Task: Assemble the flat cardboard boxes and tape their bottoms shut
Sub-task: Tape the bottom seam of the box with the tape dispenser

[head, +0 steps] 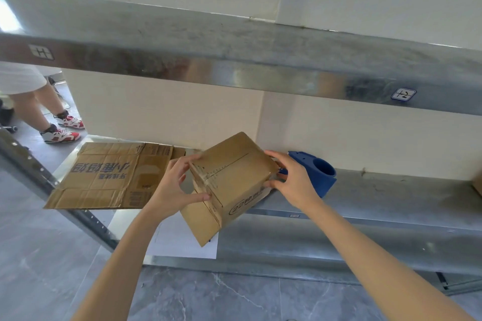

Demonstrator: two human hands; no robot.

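Assembled cardboard box [232,172], held tilted at the front edge of the steel shelf [391,195], one corner hanging below that edge. The left hand [173,185] grips its near-left corner, thumb across the taped seam; the right hand [292,177] grasps its right side. Clear tape runs along the box's seam, glossy against matt brown board. A creased flat cardboard sheet [104,177] lies at the shelf's left end, overhanging the front edge. A blue plastic tape dispenser [319,172] sits just behind the right hand, partly hidden. The upper shelf [234,54] bounds the room above. A white paper sheet [182,242] lies on the lower tier. The box's print is unreadable.
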